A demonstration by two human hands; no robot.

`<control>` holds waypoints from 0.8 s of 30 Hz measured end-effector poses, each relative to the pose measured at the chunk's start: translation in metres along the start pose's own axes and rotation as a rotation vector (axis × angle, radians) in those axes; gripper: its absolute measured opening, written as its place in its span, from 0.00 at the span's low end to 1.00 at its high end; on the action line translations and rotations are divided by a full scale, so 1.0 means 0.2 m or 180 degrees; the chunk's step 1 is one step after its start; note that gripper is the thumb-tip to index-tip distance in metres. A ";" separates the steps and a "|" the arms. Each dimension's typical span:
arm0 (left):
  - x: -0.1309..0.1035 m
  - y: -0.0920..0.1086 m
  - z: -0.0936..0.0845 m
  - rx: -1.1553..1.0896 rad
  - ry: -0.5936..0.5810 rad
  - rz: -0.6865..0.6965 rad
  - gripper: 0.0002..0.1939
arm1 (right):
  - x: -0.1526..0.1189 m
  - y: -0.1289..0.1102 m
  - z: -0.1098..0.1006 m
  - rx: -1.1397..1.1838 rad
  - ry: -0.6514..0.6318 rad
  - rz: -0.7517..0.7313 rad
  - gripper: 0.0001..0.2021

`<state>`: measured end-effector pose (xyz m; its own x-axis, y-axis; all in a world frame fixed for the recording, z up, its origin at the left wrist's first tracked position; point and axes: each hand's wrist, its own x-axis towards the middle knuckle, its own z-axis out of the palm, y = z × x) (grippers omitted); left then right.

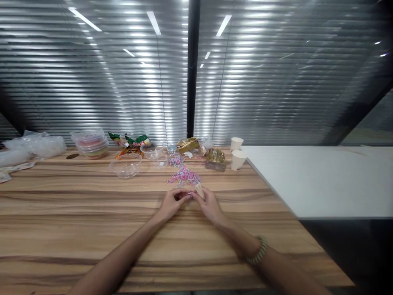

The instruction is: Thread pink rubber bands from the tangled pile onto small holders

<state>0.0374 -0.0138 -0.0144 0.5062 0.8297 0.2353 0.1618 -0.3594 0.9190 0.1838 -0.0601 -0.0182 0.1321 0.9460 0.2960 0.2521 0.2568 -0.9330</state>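
Observation:
My left hand (174, 203) and my right hand (211, 205) meet over the wooden table, fingertips almost touching. A pale, wood-coloured piece (199, 190), perhaps a bundle of flat sticks, pokes up from the closed fingers of my right hand. The fingers of my left hand are pinched together against it; whatever small thing lies between them is too tiny to name. Just beyond my fingertips spreads a loose heap of small pink, purple and pale blue bands (185, 176). More of the same bands (175, 160) lie behind that heap.
Clear plastic bowls (125, 166) and stacked tubs (90, 143) stand at back left, near snack packets (130, 141) and plastic bags (37, 145). Gold wrappers (188, 145), a gold-brown packet (215, 159) and two paper cups (237, 160) are behind. A white table (325, 180) adjoins on the right.

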 end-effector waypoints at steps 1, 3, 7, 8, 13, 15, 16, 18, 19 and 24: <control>0.00 0.00 0.00 -0.0083 -0.0002 0.0006 0.14 | 0.00 0.00 0.00 -0.0026 0.0014 0.0013 0.13; 0.00 -0.01 0.00 -0.0208 0.0007 0.0013 0.14 | 0.00 0.01 -0.01 -0.0093 0.0030 0.0029 0.14; 0.00 -0.02 0.00 -0.0127 0.0026 -0.0023 0.14 | 0.00 0.00 -0.01 -0.0245 -0.0026 -0.0050 0.14; 0.00 -0.03 0.00 -0.0077 0.0050 -0.0030 0.14 | 0.00 0.00 -0.01 -0.0288 -0.0049 -0.0082 0.13; 0.00 -0.04 0.00 0.0042 0.0122 0.0021 0.13 | -0.02 -0.02 -0.01 -0.0464 -0.0145 -0.0194 0.13; 0.00 -0.04 0.00 0.0077 0.0137 0.0042 0.13 | -0.02 -0.02 -0.01 -0.0531 -0.0147 -0.0200 0.13; 0.00 -0.05 0.00 0.0102 0.0155 0.0046 0.13 | -0.02 -0.03 -0.01 -0.0557 -0.0139 -0.0200 0.13; 0.00 -0.05 -0.01 0.0163 0.0185 0.0047 0.13 | -0.02 -0.03 -0.01 -0.0573 -0.0146 -0.0197 0.12; 0.00 -0.05 -0.01 0.0188 0.0187 0.0046 0.13 | -0.02 -0.03 -0.01 -0.0561 -0.0166 -0.0196 0.12; 0.00 -0.03 -0.01 0.0248 0.0238 0.0020 0.13 | -0.02 -0.03 -0.01 -0.0525 -0.0237 -0.0181 0.13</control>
<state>0.0348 -0.0111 -0.0200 0.4433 0.8557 0.2667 0.2258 -0.3946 0.8907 0.1829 -0.0658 -0.0133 0.0434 0.9444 0.3258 0.4118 0.2802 -0.8671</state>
